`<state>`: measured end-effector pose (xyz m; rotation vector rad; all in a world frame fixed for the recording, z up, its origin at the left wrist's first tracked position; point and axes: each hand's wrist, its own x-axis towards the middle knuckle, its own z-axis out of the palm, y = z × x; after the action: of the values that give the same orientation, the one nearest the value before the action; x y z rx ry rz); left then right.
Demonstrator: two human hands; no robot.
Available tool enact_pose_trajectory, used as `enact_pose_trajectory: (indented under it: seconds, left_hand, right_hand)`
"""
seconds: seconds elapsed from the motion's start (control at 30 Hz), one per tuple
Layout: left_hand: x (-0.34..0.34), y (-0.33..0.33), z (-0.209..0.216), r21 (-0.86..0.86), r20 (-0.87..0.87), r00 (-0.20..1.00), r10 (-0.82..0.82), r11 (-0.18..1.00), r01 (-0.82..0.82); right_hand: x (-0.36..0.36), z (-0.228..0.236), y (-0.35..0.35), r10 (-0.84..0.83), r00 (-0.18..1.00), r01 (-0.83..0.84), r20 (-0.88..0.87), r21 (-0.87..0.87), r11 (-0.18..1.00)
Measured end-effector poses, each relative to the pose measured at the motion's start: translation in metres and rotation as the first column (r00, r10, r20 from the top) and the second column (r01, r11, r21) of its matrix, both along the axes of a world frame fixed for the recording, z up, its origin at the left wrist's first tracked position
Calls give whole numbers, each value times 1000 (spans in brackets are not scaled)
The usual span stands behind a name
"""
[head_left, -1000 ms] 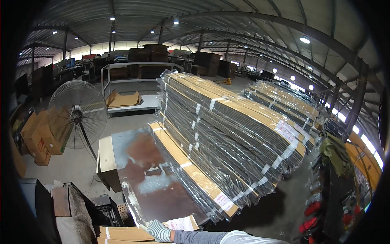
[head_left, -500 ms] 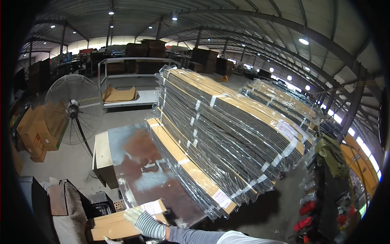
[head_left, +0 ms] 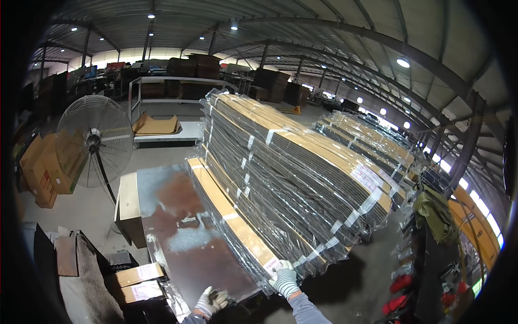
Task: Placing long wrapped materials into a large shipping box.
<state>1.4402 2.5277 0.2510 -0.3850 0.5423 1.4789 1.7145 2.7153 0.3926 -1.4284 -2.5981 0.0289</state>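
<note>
My right hand (head_left: 285, 278), in a striped white-and-grey glove, is at the near end of a long plastic-wrapped bundle (head_left: 237, 227) with a brown cardboard strip on top. Its fingers curl over the corner by a white label. To the left, my left hand (head_left: 212, 302), gloved too, hovers by the near edge of the stained metal table (head_left: 194, 248). Its fingers are loosely bent and apart, and I see nothing held in them. Beside the bundle rises a tall stack of similar wrapped bundles (head_left: 291, 189), dark-sided and taped with white strips.
Two labelled cardboard-topped packs (head_left: 141, 291) lie at the lower left, beyond the table's left edge. A floor fan (head_left: 94, 137) and cartons (head_left: 51, 164) stand farther left. Behind the table is a flat trolley (head_left: 189, 131). A green cloth bag (head_left: 434, 215) hangs at the right.
My right hand has left the cardboard-topped packs at the lower left and moved right to the wrapped bundle's near end. My left hand has come farther right and into fuller view.
</note>
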Motion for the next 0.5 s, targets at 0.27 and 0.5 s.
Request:
enact_pose_trajectory:
  seconds: [0.27, 0.5]
  left_hand:
    - [27, 43, 34, 107, -226, 938, -264, 950, 293]
    - [29, -22, -90, -342, -624, 752, -213, 940, -18]
  right_hand:
    - [-42, 6, -72, 202, 978, -176, 52, -316, 932]
    - [-19, -29, -1, 38, 998, -36, 48, -51, 998]
